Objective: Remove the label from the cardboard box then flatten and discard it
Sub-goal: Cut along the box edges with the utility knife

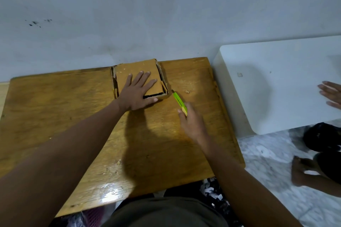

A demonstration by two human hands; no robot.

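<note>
Flat and spread, the left hand [137, 92] presses palm-down on the top panel of the small brown cardboard box [137, 74], fingers straight and fanned toward the wall, thumb lying off the box's near edge on the wood. That hand grips nothing; it only bears down on the box. The right hand [191, 122] curls round the rear end of a slim lime-green utility knife [178, 101], holding it with the thumb on one side and the fingers hidden under the handle.

The box sits at the far middle of the varnished brown wooden table [73, 116], its far end close to the pale blue-grey wall [147, 14]. Its long axis runs from the person toward the wall, tilted slightly to the right. Loose side flaps stand up along both long sides, and a dark gap shows at the near end beneath the top panel. No label can be made out on the visible faces.

The knife's long axis runs diagonally, its tip pointing away and to the left, toward the box's near right corner and just beside it, not clearly touching.

Right of the wooden table stands a white table [276, 79], with another person's hand [331, 94] resting on it at the frame edge.
</note>
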